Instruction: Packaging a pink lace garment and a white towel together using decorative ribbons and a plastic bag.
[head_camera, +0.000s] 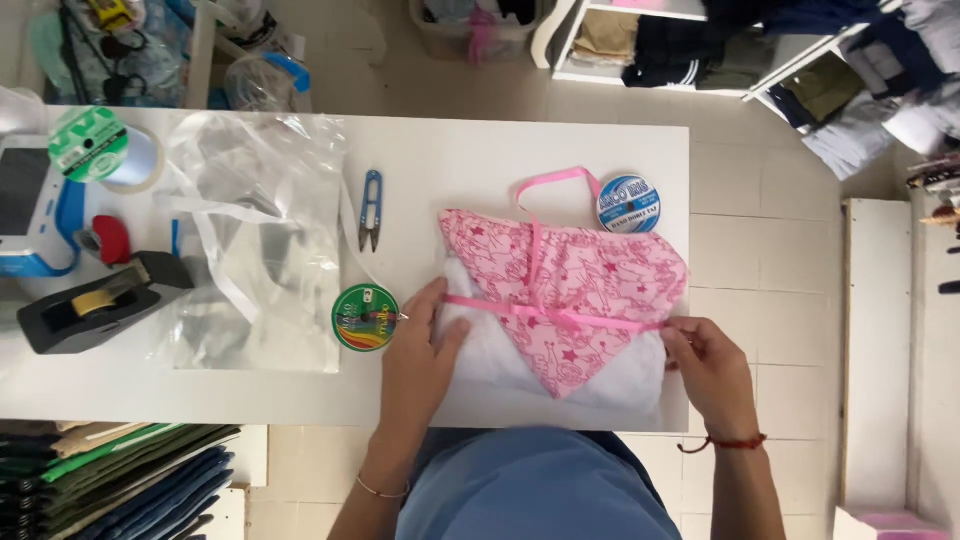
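A person is standing at the white bench (420, 160), tying a pink ribbon (545, 312) around a bundle (560, 300) wrapped in pink patterned cloth over a white layer. The bundle is lying near the front edge of the bench, right of centre.

The left hand (420, 350) is lying on the bundle's left end, fingers half spread, with fingertips pressing on the ribbon where it crosses the edge. The right hand (705, 365) is closing its fingertips in a pinch on the ribbon's other end at the bundle's right side. The ribbon is stretching straight across between them and crossing another strand running up to a loop (555, 185) at the top.

To my eye, doing this well means keeping the band taut and level, holding the bundle still with the left hand so the cloth is not bunching, and keeping the crossing centred.

A blue ribbon spool (628, 203) is sitting just beside the bundle's upper right corner. A green spool (365, 317) is lying close to the left hand, with blue thread snips (371, 208) above it and a clear plastic bag (255, 240) further left, near a tape dispenser (95, 300).
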